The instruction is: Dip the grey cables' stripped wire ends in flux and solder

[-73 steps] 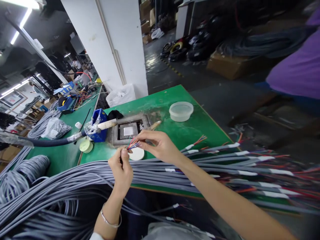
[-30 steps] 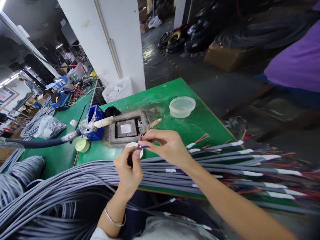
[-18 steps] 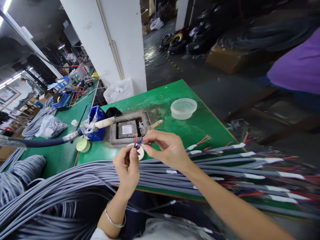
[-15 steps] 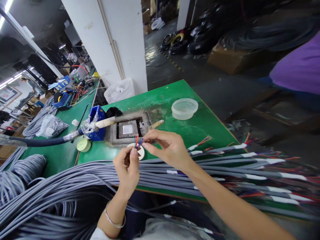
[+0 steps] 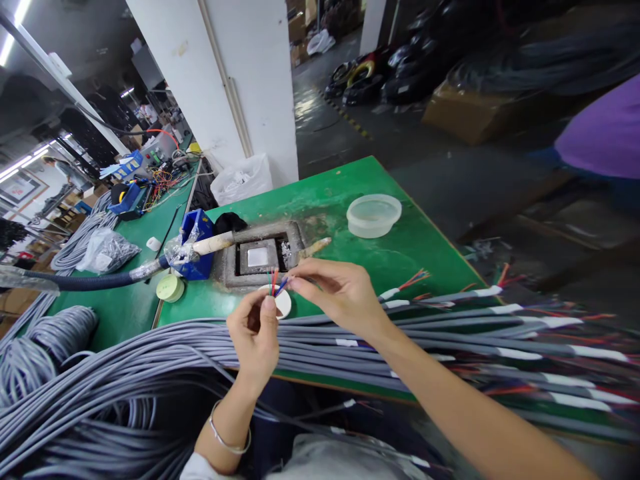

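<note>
My left hand [image 5: 256, 337] pinches the end of a cable whose thin coloured wires [image 5: 273, 283], red, green and blue, fan upward from the fingertips. With thumb and forefinger closed, my right hand [image 5: 337, 293] grips the tip of a blue wire [image 5: 283, 284] from that fan. Just behind the fingers is a round white dish [image 5: 283, 305], partly hidden by them. Beyond it sits a solder pot [image 5: 258, 256] with a square of shiny metal in its middle. Below both hands runs a thick bundle of grey cables [image 5: 310, 340], many ending in white sleeves and bare coloured wires at the right.
A clear plastic bowl [image 5: 374, 216] stands on the green table [image 5: 320, 193]. Left of the pot are a blue bin [image 5: 196, 257], a fume hose [image 5: 95, 281] and a pale green round tin [image 5: 170, 288]. A person in purple [image 5: 603, 133] is at the far right.
The view has shifted slightly. Both hands keep nearly the same place, and the right fingers still hold the blue wire beside the fan.
</note>
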Action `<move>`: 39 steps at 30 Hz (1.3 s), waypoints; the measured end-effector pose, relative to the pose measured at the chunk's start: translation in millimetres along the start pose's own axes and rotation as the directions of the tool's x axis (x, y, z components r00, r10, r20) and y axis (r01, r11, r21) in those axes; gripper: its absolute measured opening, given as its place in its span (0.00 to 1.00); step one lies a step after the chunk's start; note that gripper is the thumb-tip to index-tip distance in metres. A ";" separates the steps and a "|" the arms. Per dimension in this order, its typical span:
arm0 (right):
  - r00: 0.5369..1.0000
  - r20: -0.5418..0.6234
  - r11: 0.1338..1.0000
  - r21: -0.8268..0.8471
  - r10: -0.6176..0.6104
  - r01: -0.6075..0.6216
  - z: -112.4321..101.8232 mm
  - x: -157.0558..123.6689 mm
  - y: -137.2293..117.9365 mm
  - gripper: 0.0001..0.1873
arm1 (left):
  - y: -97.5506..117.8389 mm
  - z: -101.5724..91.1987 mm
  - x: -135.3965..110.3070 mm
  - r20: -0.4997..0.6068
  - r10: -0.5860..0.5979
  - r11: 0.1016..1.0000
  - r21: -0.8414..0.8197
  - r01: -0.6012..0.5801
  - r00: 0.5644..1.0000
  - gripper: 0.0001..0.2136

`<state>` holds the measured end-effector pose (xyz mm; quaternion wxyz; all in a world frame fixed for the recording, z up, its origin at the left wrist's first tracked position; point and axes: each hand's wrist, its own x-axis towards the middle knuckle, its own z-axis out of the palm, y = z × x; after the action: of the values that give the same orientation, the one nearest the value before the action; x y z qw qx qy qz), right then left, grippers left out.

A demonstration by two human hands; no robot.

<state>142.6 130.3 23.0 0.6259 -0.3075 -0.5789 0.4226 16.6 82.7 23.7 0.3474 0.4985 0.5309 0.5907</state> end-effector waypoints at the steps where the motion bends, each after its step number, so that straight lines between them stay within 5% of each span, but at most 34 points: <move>1: 1.000 0.005 1.000 -0.008 0.015 -0.015 0.4 -0.5 0.9 0.05 | 1.6 0.7 0.7 -0.021 0.015 1.000 0.001 -0.015 1.000 0.14; 10: 0.999 0.035 0.998 -0.063 0.016 -0.014 4.0 -2.6 2.6 0.08 | 14.2 0.5 17.4 -0.125 -0.004 1.000 -0.019 0.001 0.992 0.07; 22: 0.992 0.120 0.995 -0.097 0.030 -0.018 7.0 -4.5 5.7 0.09 | 15.1 -9.6 29.9 -0.095 -0.058 0.998 0.002 0.059 0.994 0.14; 28: 0.991 -0.115 0.995 -0.066 0.067 -0.075 3.4 -1.8 5.5 0.07 | 16.5 -12.7 39.2 -0.087 -0.016 0.989 0.143 0.028 0.996 0.11; 33: 0.963 -0.254 0.992 -0.061 0.095 -0.114 -2.7 1.7 6.7 0.04 | 20.4 -17.5 62.0 0.128 -0.101 0.897 0.440 0.035 0.987 0.12; 39: 0.963 -0.260 0.990 -0.100 0.073 -0.102 -6.8 2.1 7.3 0.04 | 12.3 -11.2 89.3 0.368 -0.258 0.611 0.778 -0.145 0.893 0.11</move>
<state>147.9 136.2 16.7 0.6577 -0.4196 -0.5019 0.3734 -16.0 161.0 56.0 0.2228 0.7033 0.6574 0.1537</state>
